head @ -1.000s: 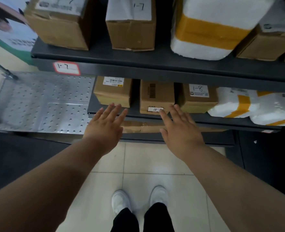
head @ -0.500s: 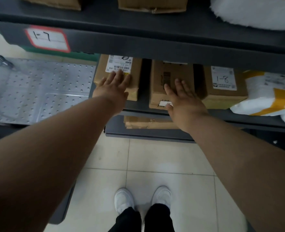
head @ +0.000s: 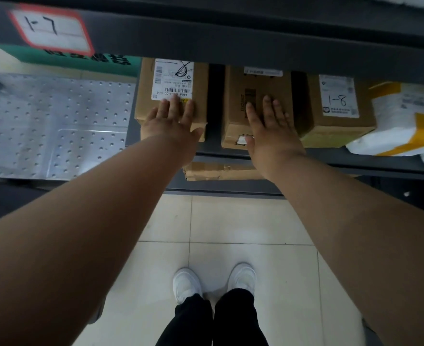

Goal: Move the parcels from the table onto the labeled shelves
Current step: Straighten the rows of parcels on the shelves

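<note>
Resting flat with fingers straight, the left hand (head: 172, 123) lies on the left box (head: 173, 81) and the right hand (head: 270, 128) on the middle box (head: 236, 106); both boxes sit on the lower shelf (head: 355, 159), beside a box marked 1-8 (head: 340, 103).

Cream floor tiles (head: 243, 221) with grey grout fill the lower centre where I stand. Dim metal shelving (head: 256, 38) spans the top of the frame; a perforated metal platform (head: 56, 121) lies at middle left, a green signboard (head: 63, 63) above it.
</note>
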